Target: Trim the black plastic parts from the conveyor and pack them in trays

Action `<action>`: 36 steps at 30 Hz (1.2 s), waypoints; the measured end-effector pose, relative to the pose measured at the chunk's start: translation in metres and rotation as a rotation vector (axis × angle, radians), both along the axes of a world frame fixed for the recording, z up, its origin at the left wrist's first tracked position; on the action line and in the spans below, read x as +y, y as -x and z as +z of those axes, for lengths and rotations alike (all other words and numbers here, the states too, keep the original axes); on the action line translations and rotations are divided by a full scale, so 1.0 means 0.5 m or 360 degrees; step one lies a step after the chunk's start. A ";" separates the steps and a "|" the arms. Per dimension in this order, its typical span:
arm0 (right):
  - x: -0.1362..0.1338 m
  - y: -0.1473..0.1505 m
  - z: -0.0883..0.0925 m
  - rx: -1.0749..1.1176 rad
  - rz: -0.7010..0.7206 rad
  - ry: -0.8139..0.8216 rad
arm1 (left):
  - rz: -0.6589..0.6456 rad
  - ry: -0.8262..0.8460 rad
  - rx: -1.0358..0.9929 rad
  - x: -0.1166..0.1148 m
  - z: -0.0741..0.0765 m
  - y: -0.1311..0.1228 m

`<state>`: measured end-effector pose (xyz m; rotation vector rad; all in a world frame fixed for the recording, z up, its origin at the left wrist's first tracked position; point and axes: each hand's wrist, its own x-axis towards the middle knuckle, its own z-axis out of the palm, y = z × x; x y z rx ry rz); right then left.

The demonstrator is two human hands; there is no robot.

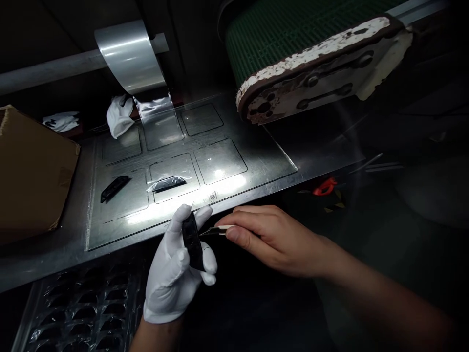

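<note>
Nearest, at the lower left, lies a clear plastic blister tray (80,313) with rows of rounded cavities, dim in the shadow. Just above it the left hand (176,264), in a white fabric glove, grips a small black flat plastic part (192,242) upright between thumb and fingers, just in front of the bench edge. The bare right hand (271,237) pinches a thin pale pointed tool (216,230) between thumb and forefinger, its tip meeting the right edge of the part; whether it is tweezers or a blade cannot be told. Beyond the hands a shiny metal work plate (256,161) marked with rounded square outlines rests on the bench. On it a second black oblong part (114,188) lies bare at the left, and near it to the right a third black part (168,183) lies under clear film. A wide strip of transparent film (130,56) rises from the plate over a pale bar at the back. Beside the strip sits a crumpled white cloth (119,115), and a brown cardboard box (32,171) stands at the left. Farthest, at the upper right, a green ribbed conveyor belt (286,29) ends above the plate.
</note>
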<state>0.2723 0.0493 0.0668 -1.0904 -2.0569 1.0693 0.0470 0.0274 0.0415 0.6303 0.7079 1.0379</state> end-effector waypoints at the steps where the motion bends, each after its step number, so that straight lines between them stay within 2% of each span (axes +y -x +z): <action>1: 0.000 0.004 0.001 0.0010 0.0006 -0.0032 | -0.0004 -0.0024 -0.0025 -0.001 -0.001 -0.001; 6: -0.004 0.016 -0.001 -0.0060 0.0024 -0.0167 | -0.0017 -0.0125 -0.0053 -0.005 0.003 0.006; 10: -0.010 0.024 -0.001 -0.0188 0.0040 -0.0168 | -0.0082 -0.0174 -0.0064 -0.010 0.002 0.010; 16: -0.015 0.035 -0.003 -0.0226 0.0092 -0.0104 | -0.0067 -0.0140 -0.0008 -0.017 -0.001 0.005; 28: -0.022 0.034 -0.009 -0.0108 -0.0101 -0.0145 | -0.0100 -0.0154 -0.0013 -0.007 0.009 0.012; 36: -0.020 0.037 -0.012 -0.0198 0.0039 -0.0160 | -0.0130 -0.0137 -0.0019 -0.010 0.005 0.010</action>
